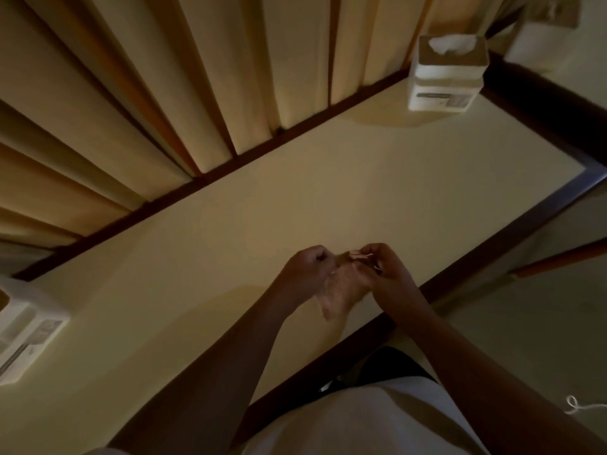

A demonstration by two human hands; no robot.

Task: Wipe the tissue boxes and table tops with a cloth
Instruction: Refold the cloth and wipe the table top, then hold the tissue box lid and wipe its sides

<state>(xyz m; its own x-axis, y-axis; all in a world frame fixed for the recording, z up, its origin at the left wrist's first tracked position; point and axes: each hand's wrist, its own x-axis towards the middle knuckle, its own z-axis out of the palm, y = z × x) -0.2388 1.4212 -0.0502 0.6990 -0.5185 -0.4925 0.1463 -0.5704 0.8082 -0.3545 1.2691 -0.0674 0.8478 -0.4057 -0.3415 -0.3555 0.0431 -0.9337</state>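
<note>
- Head view, the only one I've got: both hands are up over the near middle of the tabletop (295,198). The cloth (340,295) hangs bunched between them, its lower end dangling close to the surface. Whether it touches, I can't tell in this dim light.
- Left hand (307,274): fingers (317,257) curled in, pinching the cloth's left side.
- Right hand (389,272): fingers curled as well, nipping the cloth's top edge. Neither hand is spread flat.
- My read: I'm sorting the cloth into shape here, and no wiping stroke is under way yet.
- To do this well I'd want a flat, tidy pad, clean face out, with no loose tail to drag.
- The corner tissue box (446,73) stands at the far right of the tabletop, a tissue poking from its top.
- The left tissue box (29,330) sits at the left edge, partly out of frame. Both are well apart from my hands.
- A third box (538,37) sits on the next table beyond, too blurred to say more.
- The curtain (147,93) hangs close behind the far edge, so I'd run long strokes along that edge. I'd also lift each box rather than wipe round it.
</note>
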